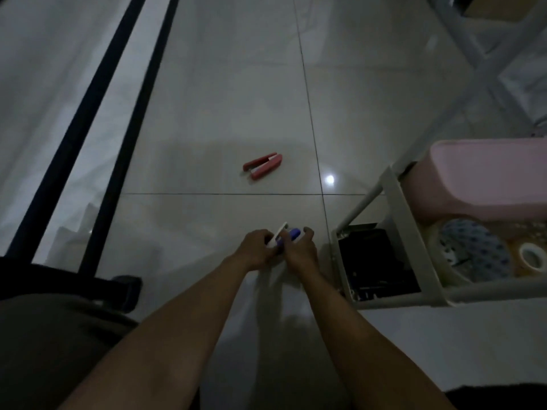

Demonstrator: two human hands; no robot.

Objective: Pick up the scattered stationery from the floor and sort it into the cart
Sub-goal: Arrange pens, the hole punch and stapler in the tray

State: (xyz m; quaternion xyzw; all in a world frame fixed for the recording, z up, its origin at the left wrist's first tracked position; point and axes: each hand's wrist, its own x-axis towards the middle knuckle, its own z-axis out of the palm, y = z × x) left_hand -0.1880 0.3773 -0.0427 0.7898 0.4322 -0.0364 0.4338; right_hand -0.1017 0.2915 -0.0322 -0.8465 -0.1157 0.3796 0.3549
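Note:
Both my hands meet low over the tiled floor, just left of the cart. My left hand (257,247) grips the white part of a small white-and-blue stationery item (284,235). My right hand (300,248) curls round its blue end. The item is too small and blurred to name. A red stapler (262,166) lies open on the floor, farther away and apart from my hands. The white cart (393,208) stands at the right, with tape rolls (532,257) on its middle shelf and dark items (373,258) on its lower shelf.
A pink tub (488,176) sits on the cart's upper level. Two black rails (118,113) run diagonally along the left. A dark chair base with a caster (127,291) lies at the lower left. Pale shelving (503,54) stands at the top right.

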